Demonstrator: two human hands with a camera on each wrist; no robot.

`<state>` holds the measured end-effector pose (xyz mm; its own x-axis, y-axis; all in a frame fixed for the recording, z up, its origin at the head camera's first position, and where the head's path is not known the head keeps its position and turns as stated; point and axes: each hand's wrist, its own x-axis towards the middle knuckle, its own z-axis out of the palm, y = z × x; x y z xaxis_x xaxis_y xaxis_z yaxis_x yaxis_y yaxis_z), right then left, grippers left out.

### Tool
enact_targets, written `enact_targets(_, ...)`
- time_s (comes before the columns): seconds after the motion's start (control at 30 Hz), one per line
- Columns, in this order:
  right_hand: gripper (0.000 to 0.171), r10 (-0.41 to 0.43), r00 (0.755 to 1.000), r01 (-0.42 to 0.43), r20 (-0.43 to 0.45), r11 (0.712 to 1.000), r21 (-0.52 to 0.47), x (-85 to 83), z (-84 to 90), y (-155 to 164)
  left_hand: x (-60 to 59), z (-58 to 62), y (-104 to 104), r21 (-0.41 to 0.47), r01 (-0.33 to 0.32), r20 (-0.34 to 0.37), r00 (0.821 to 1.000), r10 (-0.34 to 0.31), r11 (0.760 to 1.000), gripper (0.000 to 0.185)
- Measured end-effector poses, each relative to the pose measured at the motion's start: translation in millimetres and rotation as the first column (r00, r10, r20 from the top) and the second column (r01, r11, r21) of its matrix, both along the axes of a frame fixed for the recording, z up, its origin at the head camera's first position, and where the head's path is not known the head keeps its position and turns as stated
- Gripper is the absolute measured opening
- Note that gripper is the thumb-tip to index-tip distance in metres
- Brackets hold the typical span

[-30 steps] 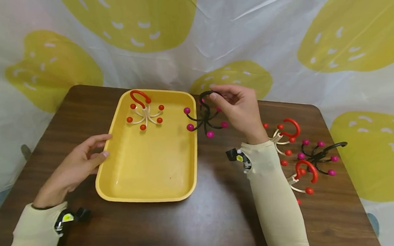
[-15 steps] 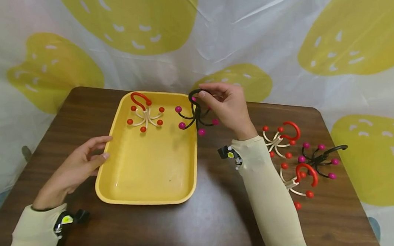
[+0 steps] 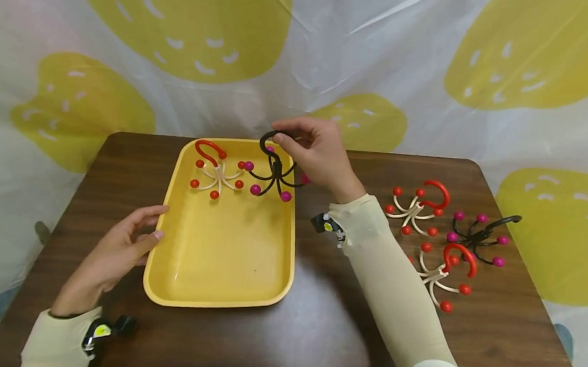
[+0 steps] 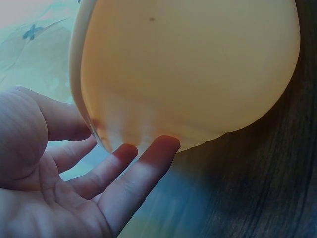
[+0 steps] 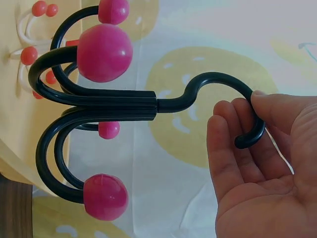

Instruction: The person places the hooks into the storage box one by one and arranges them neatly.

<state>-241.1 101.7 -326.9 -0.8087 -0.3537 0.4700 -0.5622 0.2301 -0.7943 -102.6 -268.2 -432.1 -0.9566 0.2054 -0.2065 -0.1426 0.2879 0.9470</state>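
Note:
My right hand point(image 3: 317, 154) pinches the hook end of a black multi-arm hanger point(image 3: 273, 173) with pink ball tips and holds it above the far right part of the yellow tray point(image 3: 219, 287). In the right wrist view the black hanger point(image 5: 109, 106) hangs from my fingertips point(image 5: 257, 99). A white hanger point(image 3: 216, 173) with a red hook and red ball tips lies in the tray's far left corner. My left hand point(image 3: 115, 251) rests against the tray's left rim with fingers straight; the left wrist view shows the fingers point(image 4: 143, 161) touching the tray's outer wall point(image 4: 188, 74).
On the brown table point(image 3: 331, 325) to the right lie two more white-and-red hangers point(image 3: 417, 207) point(image 3: 445, 272) and another black-and-pink hanger point(image 3: 478, 237). A white cloth with yellow shapes point(image 3: 367, 52) hangs behind the table.
My right hand has carried the black hanger leftward from beside the tray to over its far right part. The left hand has stayed at the tray's rim.

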Motion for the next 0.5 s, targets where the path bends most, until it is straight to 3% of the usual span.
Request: enact_targets(0.5, 0.022, 0.037, 0.999, -0.037, 0.025, 0.999, 0.020, -13.1, -7.2, -27.1, 1.8, -1.2, -6.8, -0.045, -0.002, 0.010, 1.000, 0.003, 0.999, 0.060)
